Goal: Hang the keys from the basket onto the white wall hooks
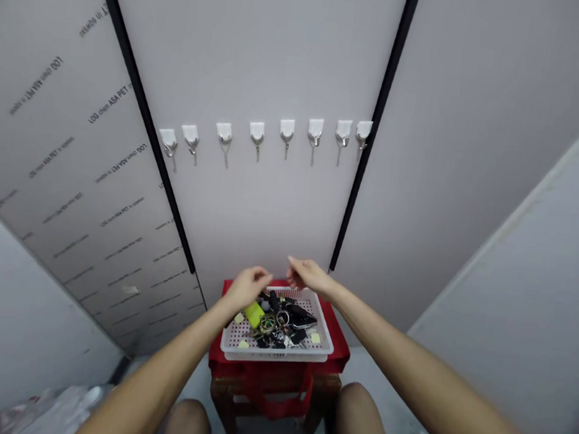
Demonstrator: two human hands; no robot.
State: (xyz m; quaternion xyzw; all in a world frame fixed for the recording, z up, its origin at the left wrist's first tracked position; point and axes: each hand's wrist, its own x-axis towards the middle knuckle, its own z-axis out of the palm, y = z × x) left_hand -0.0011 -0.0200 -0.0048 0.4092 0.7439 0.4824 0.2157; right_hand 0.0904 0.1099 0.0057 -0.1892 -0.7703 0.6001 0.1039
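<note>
My left hand (251, 285) hovers over the far left of a white plastic basket (278, 355), its fingers curled together. Level with it, my right hand (307, 276) is above the basket's far edge, also with bent, closed fingers. Whether either hand pinches something small I cannot make out. Inside the basket lies a pile of key rings and keychains: a yellow-green fob (254, 314), a round ornate pendant (268, 323), a metal ring (283, 319) and a shiny black pointed item (302, 316). Pale yellow squares (315, 338) lie near the basket's corners.
The basket stands on a red cloth bag (339, 355) over a wooden stool (228, 389), between my knees. Several white hooks (256, 133) are fixed in a row on the wall panel ahead, between two black strips (370, 143). Crumpled plastic (53, 412) lies at lower left.
</note>
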